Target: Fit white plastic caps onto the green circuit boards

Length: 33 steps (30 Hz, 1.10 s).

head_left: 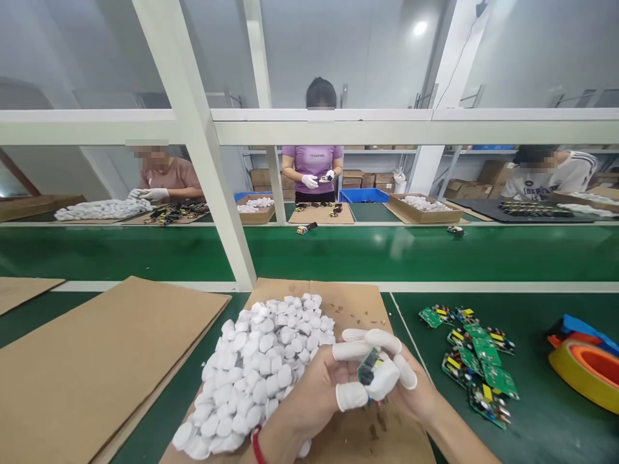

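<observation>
A small green circuit board [366,366] with black parts sits between my two hands, above a cardboard sheet. A soft-looking white piece [384,380] covers one end of the board. My left hand [324,380], with white finger cots on its fingertips and a red band at the wrist, grips the board from the left. Closed round the other side, at the white piece, is my right hand [411,386], also in finger cots. Just left of my hands lies a large heap of similar white pieces [264,367] on the cardboard sheet [348,303].
Several circuit boards [483,361] lie in a cluster at the right, near rolls of yellow tape [580,374]. Flat cardboard [106,361] covers the left side. A green conveyor belt [387,251] runs behind a white frame post [207,148]. Three people [313,161] work across it.
</observation>
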Available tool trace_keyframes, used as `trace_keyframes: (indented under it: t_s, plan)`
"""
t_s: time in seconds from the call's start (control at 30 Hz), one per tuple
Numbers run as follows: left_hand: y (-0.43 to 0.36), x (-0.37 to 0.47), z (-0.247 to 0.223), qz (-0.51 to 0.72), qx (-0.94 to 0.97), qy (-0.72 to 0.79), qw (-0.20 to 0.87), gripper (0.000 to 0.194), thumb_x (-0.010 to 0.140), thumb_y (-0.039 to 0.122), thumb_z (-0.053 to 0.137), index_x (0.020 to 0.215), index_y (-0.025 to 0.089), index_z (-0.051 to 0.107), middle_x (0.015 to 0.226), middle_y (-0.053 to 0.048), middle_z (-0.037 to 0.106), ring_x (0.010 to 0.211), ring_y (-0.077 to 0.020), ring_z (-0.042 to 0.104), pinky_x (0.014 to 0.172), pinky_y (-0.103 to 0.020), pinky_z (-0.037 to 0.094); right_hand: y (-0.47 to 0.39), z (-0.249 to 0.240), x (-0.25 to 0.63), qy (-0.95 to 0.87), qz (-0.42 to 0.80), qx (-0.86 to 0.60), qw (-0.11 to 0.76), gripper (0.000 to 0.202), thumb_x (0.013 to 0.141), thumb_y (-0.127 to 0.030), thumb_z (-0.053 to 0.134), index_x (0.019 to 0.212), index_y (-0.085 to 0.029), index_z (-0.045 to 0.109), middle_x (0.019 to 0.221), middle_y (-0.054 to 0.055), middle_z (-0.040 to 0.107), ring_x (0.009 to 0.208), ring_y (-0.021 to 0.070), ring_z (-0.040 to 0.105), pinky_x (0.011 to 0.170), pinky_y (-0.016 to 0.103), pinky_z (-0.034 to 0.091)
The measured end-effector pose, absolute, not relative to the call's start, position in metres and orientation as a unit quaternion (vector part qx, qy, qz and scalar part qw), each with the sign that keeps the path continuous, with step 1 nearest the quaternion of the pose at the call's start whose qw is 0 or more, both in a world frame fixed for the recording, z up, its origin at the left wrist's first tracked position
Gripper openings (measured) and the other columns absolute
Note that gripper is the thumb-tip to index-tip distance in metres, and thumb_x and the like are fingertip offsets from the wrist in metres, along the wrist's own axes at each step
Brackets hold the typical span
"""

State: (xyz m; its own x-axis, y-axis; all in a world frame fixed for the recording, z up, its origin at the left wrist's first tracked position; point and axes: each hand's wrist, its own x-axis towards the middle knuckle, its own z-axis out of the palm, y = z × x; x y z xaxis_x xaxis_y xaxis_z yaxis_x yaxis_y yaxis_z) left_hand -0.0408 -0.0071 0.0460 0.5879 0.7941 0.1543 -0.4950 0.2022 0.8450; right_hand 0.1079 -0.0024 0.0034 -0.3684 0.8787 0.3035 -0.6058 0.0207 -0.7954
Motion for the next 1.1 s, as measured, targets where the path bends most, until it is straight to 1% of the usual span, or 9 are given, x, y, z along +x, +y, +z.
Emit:
trace_keyframes:
  t_s: [0.1,0.23,0.37,0.5,0.63,0.7,0.8,0.93,1.1]
  plan:
    - [-0.006,-0.042,0.041,0.404,0.491,0.15,0.757,0.032,0.063,0.021,0.076,0.094,0.026,0.071,0.081,-0.002,0.064,0.068,-0.0109,0.055,0.063,-0.023,0.047,-0.006,0.005,0.105,-0.462,0.68,-0.133,0.554,0.031,0.077,-0.052,0.061,0.103,-0.036,0.066,0.119,0.004,0.065,0.118,0.0278,0.053,0.101,0.047,0.036]
    - [-0.006,-0.042,0.039,0.379,0.505,0.164,0.758,0.02,0.064,0.021,0.075,0.084,0.018,0.073,0.071,-0.001,0.06,0.068,-0.0105,0.054,0.068,-0.024,0.045,-0.009,0.009,0.107,-0.478,0.673,-0.127,0.55,0.03,0.078,-0.048,0.061,0.105,-0.034,0.066,0.117,0.005,0.066,0.117,0.0267,0.054,0.103,0.046,0.034]
    - [-0.005,-0.044,0.047,0.37,0.516,0.173,0.753,0.032,0.06,0.031,0.078,0.088,0.018,0.073,0.073,-0.002,0.063,0.064,-0.0119,0.054,0.06,-0.023,0.042,-0.003,0.022,0.111,-0.545,0.643,-0.139,0.52,0.03,0.074,-0.049,0.066,0.097,-0.03,0.069,0.117,0.009,0.065,0.118,0.0289,0.052,0.103,0.05,0.033]
    - [-0.001,-0.05,0.052,0.379,0.524,0.182,0.741,0.042,0.054,0.044,0.079,0.085,0.017,0.073,0.089,-0.006,0.063,0.063,-0.0117,0.052,0.056,-0.024,0.043,0.007,0.035,0.108,-0.57,0.676,-0.119,0.452,0.037,0.064,-0.057,0.071,0.084,-0.027,0.072,0.116,0.01,0.065,0.12,0.0311,0.05,0.099,0.051,0.036]
    - [-0.001,-0.054,0.052,0.349,0.531,0.172,0.753,0.033,0.054,0.031,0.08,0.081,0.015,0.073,0.094,-0.006,0.058,0.059,-0.0081,0.052,0.056,-0.022,0.045,0.003,0.032,0.107,-0.566,0.678,-0.125,0.452,0.034,0.063,-0.053,0.074,0.084,-0.027,0.071,0.117,0.011,0.065,0.122,0.0311,0.048,0.099,0.05,0.036]
    - [-0.004,-0.055,0.054,0.318,0.541,0.175,0.758,0.03,0.052,0.023,0.081,0.08,0.015,0.072,0.096,-0.006,0.056,0.067,-0.0126,0.058,0.063,-0.025,0.048,-0.003,0.026,0.11,-0.559,0.682,-0.119,0.456,0.035,0.063,-0.05,0.075,0.089,-0.028,0.071,0.119,0.011,0.063,0.123,0.0316,0.047,0.099,0.05,0.035]
    - [-0.008,-0.055,0.056,0.289,0.536,0.173,0.774,0.031,0.055,0.015,0.077,0.085,0.017,0.067,0.087,-0.004,0.059,0.077,-0.0193,0.063,0.073,-0.03,0.049,-0.011,0.017,0.115,-0.55,0.703,-0.113,0.436,0.033,0.065,-0.05,0.073,0.091,-0.029,0.07,0.122,0.011,0.061,0.124,0.0321,0.046,0.1,0.05,0.034]
    - [-0.009,-0.056,0.056,0.295,0.532,0.171,0.775,0.028,0.056,0.014,0.075,0.083,0.017,0.066,0.095,-0.004,0.057,0.078,-0.0193,0.063,0.076,-0.031,0.048,-0.012,0.014,0.114,-0.545,0.708,-0.107,0.436,0.034,0.067,-0.054,0.07,0.089,-0.029,0.069,0.123,0.01,0.059,0.125,0.0312,0.044,0.101,0.05,0.032]
    - [-0.008,-0.054,0.063,0.286,0.523,0.17,0.785,0.019,0.059,0.017,0.073,0.077,0.016,0.067,0.092,-0.006,0.058,0.075,-0.0204,0.063,0.07,-0.031,0.049,-0.012,0.016,0.109,-0.536,0.705,-0.12,0.448,0.038,0.057,-0.055,0.077,0.083,-0.028,0.07,0.122,0.01,0.06,0.122,0.0318,0.047,0.098,0.048,0.036]
